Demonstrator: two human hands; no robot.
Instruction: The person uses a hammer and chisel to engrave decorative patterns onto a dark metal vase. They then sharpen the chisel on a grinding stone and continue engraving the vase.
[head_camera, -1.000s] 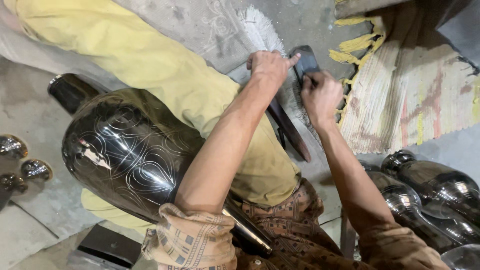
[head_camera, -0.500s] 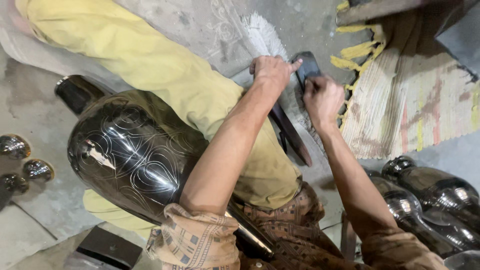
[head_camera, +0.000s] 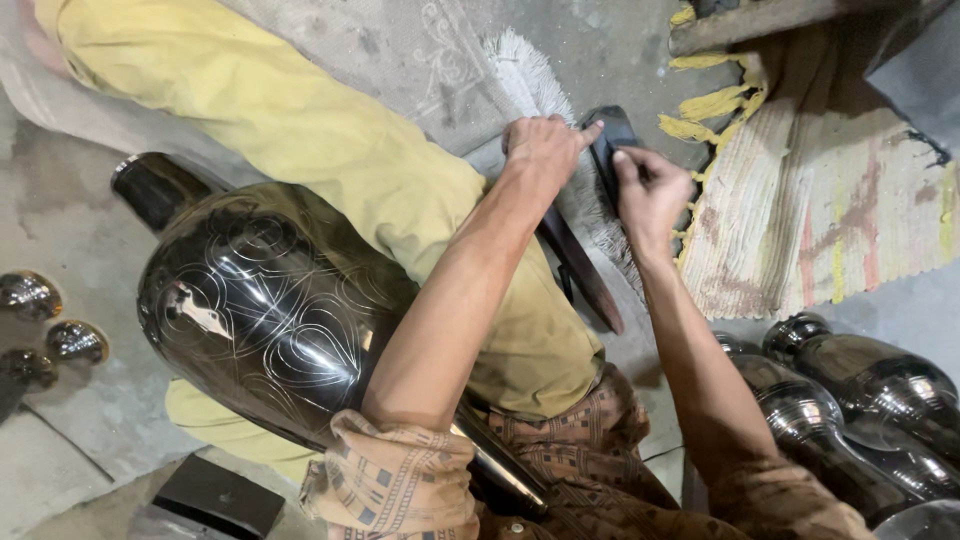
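A large black vase (head_camera: 270, 310) with engraved leaf-shaped lines lies across my lap, its neck pointing up-left. Both arms reach past it to a dark flat block (head_camera: 612, 135) on the floor by a rug fringe. My left hand (head_camera: 543, 152) grips the block's left side, with the index finger stretched over its top. My right hand (head_camera: 650, 192) pinches the block's right edge with its fingertips; anything small between those fingers is hidden. A long dark blade-like tool (head_camera: 582, 268) lies under my left wrist, beside my leg in yellow trousers (head_camera: 330, 150).
A striped rug with yellow fringe (head_camera: 820, 220) lies to the right of the hands. Several shiny dark metal vases (head_camera: 850, 390) stand at lower right. Small round metal pieces (head_camera: 50, 320) sit on the concrete floor at far left. A dark box (head_camera: 220, 495) is at the bottom.
Both hands stay on the dark block with only slight shifts. My left index finger now reaches further over its top.
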